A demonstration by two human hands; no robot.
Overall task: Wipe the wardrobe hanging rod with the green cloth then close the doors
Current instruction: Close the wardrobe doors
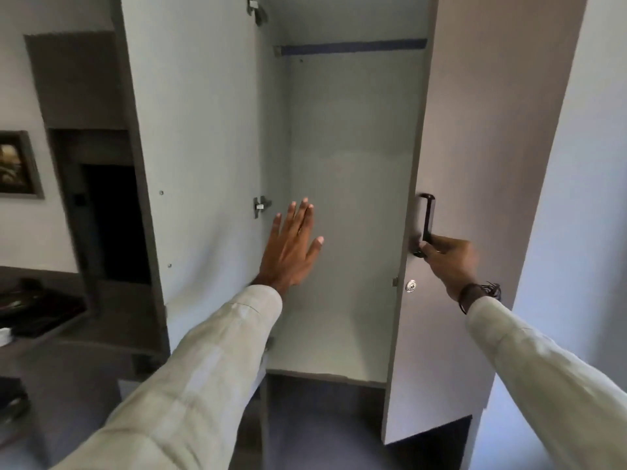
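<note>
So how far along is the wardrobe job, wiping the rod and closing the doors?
No green cloth is in view, so whether the rod has been wiped can't be told. In hand: the right hand grips the handle of the right door; the left hand is open and empty near the left door. Left: both doors stand open and need shutting.

Soft, cool daylight fills the scene, brightest on the wall at right, while the left side falls dim, with the dark recess and the desk nearly black. The wide lens bows the wardrobe's left door and right door outward toward the edges. The whole picture is slightly soft, the sleeves blurred at the bottom.
</note>
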